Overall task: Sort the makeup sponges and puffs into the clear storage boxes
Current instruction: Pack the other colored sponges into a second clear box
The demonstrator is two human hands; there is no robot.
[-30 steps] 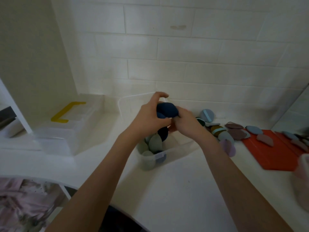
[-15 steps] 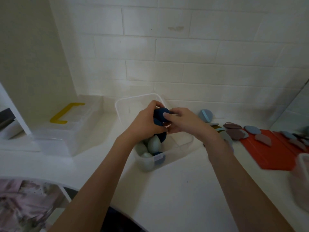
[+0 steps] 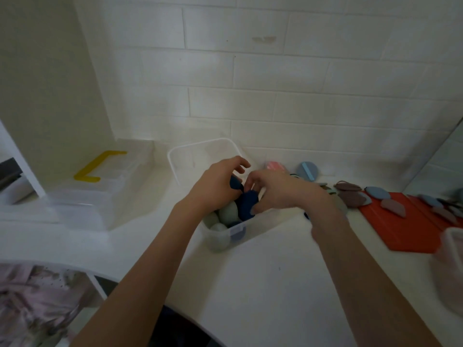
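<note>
A clear storage box (image 3: 175, 159) stands on the white counter by the tiled wall. In its near end lie pale green sponges (image 3: 228, 212) and dark blue ones. My left hand (image 3: 215, 186) reaches over the box and grips a dark blue sponge (image 3: 235, 184) under its palm, with its fingertips lifted. My right hand (image 3: 273, 191) meets it from the right and pinches a larger dark blue sponge (image 3: 246, 205) between fingers and thumb, low in the box. Flat puffs (image 3: 350, 196) in mauve, blue and green lie to the right.
A lidded clear box with a yellow handle (image 3: 100, 166) sits at the left. At the right a red mat (image 3: 400, 226) holds several puffs. A round blue puff (image 3: 307, 169) and a pink item (image 3: 274, 166) lean on the wall. Another clear container (image 3: 453, 259) is at the right edge.
Both hands have lowered from above the box into it with the dark blue sponges. My left fingertips have loosened and lifted.
</note>
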